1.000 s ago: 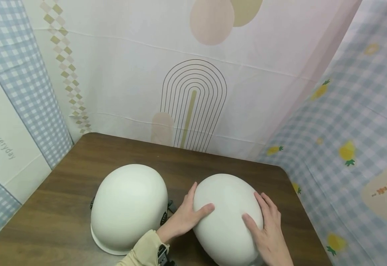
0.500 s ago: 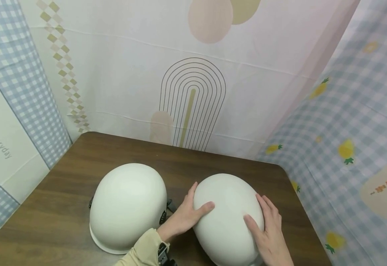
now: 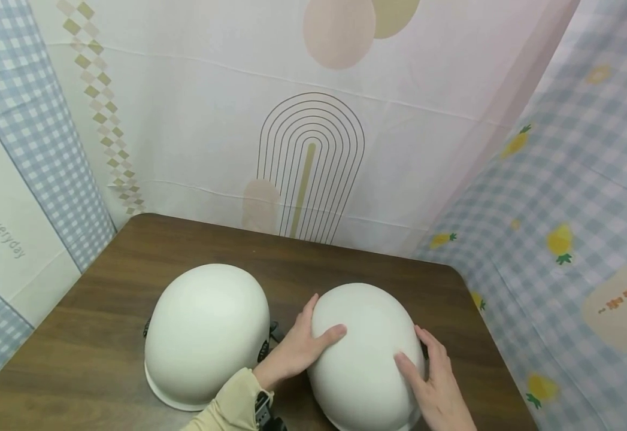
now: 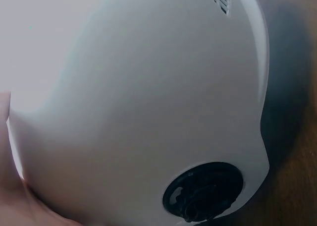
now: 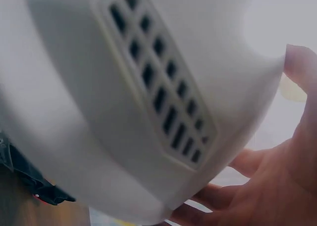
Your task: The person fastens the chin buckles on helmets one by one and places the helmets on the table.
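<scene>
Both hands hold a smooth white helmet [image 3: 364, 383] on the right side of the table, one hand at each side. My left hand [image 3: 298, 345] curves round its left side with the thumb on the shell. My right hand [image 3: 436, 378] grips the right side, thumb on top and fingers round the edge. In the left wrist view a black round fitting [image 4: 204, 192] shows near the helmet's lower rim. A slotted vent [image 5: 161, 87] fills the middle of the right wrist view. The helmet's inside is hidden.
A second white helmet [image 3: 208, 335] rests dome up on the brown wooden table [image 3: 103, 299], left of my left forearm. Dark straps [image 3: 275, 331] stick out at its right side. Behind the table hangs a patterned white cloth [image 3: 200, 131]; a checked cloth [image 3: 534, 197] hangs at the right.
The held helmet has turned and tipped slightly between my hands, its lower edge rising a little. A dark fitting now shows beside my right fingers. The second helmet stays put.
</scene>
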